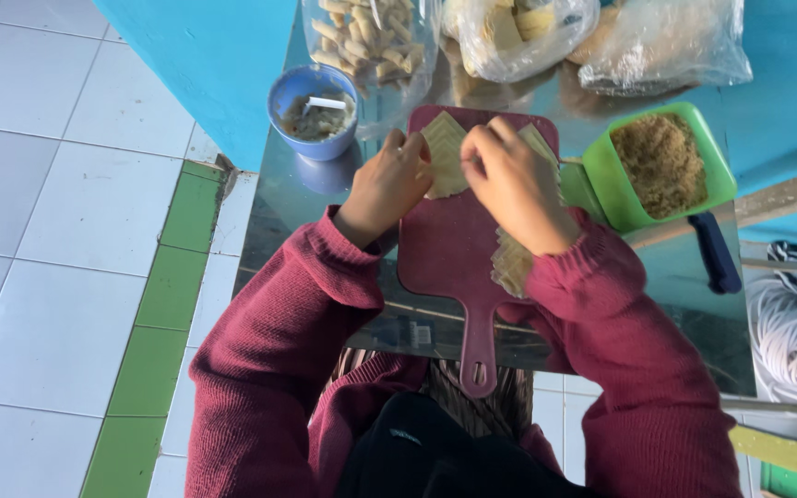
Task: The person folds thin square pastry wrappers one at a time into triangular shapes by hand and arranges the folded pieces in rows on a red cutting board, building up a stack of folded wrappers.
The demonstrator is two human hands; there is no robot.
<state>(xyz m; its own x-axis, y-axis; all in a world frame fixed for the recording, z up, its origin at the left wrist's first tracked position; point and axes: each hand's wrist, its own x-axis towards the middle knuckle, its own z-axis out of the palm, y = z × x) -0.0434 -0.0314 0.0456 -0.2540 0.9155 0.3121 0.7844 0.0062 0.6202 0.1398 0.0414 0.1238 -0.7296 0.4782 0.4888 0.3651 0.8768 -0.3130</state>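
Observation:
A dark red cutting board (454,249) with a handle lies on a shiny metal table (279,221). On its far end sits a pale yellow square wrapper (445,152), turned like a diamond. My left hand (385,189) pinches the wrapper's left side. My right hand (514,184) presses its right side with bent fingers. A stack of more wrappers (512,263) lies under my right wrist at the board's right edge. Both arms wear maroon knit sleeves.
A blue cup (311,111) with a pale mixture and a white spoon stands at the left. A green tub (661,161) of brown crumbly filling sits at the right, beside a blue-handled tool (717,254). Clear bags of rolled pieces (371,41) lie behind the board. Tiled floor lies to the left.

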